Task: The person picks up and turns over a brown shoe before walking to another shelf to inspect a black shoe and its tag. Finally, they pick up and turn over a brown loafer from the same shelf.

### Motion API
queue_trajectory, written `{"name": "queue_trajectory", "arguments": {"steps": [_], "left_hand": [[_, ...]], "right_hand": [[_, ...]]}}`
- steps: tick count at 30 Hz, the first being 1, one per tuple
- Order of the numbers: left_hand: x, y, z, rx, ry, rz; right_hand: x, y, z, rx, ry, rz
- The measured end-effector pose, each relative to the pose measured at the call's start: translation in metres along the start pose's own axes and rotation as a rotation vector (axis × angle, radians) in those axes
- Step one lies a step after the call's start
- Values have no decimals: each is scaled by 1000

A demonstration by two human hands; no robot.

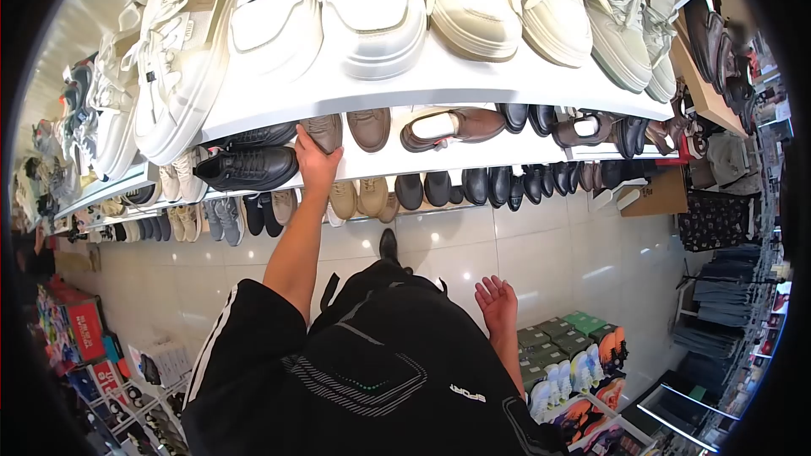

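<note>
My left hand (317, 160) reaches to the shelf under the top board, its thumb and fingers round the toe of a taupe lace-up shoe (323, 130). A matching taupe shoe (368, 128) stands just to the right of it. To the left, a black sneaker (247, 167) lies sideways close to my fingers. A brown shoe (452, 128) with white filling inside rests farther right on that shelf. My right hand (497, 300) hangs by my side above the floor, fingers apart and holding nothing.
Large white sneakers (372, 17) line the top shelf (507, 76). Tan shoes (372, 196) and black shoes (476, 186) fill a lower row. Green shoe boxes (562, 333) and sports shoes (557, 384) are behind me at right. Folded jeans (718, 295) hang beyond the tiled floor (583, 245).
</note>
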State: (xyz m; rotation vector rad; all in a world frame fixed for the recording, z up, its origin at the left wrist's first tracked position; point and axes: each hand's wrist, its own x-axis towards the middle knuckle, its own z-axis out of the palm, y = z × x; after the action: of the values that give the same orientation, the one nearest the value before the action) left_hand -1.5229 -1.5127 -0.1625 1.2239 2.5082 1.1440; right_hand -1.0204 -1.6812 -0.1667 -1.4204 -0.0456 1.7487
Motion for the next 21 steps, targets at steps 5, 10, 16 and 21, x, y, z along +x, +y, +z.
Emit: {"name": "queue_trajectory", "arguments": {"steps": [5,10,16,21], "left_hand": [[-29,28,-6,259,131,507],[-38,91,35,-142,-83,5],[-11,104,85,-67,33,-155],[-12,99,82,-78,90,-143]], "right_hand": [[5,-12,20,-16,-48,-4],[15,-17,31,-43,-76,54],[21,-51,25,-119,-137,45],[24,-78,-10,-86,-116,8]]}}
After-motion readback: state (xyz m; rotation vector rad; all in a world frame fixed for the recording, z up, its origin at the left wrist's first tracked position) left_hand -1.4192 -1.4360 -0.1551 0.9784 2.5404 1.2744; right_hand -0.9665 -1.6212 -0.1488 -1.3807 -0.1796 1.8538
